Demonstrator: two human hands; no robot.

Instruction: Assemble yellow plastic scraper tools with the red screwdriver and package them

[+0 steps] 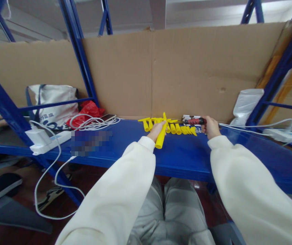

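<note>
Yellow plastic tube point(160, 136) is gripped in the left hand point(155, 131), fingers closed round it, one end pointing up and away. The right hand point(210, 127) is closed on a red-and-black screwdriver point(195, 121), whose shaft points left toward the tube. Between and just beyond the hands lies a row of yellow plastic pieces point(176, 127) on the blue shelf point(187, 153). Far left of the left hand stands a white tote bag point(55, 105) with blue print, too small to read.
</note>
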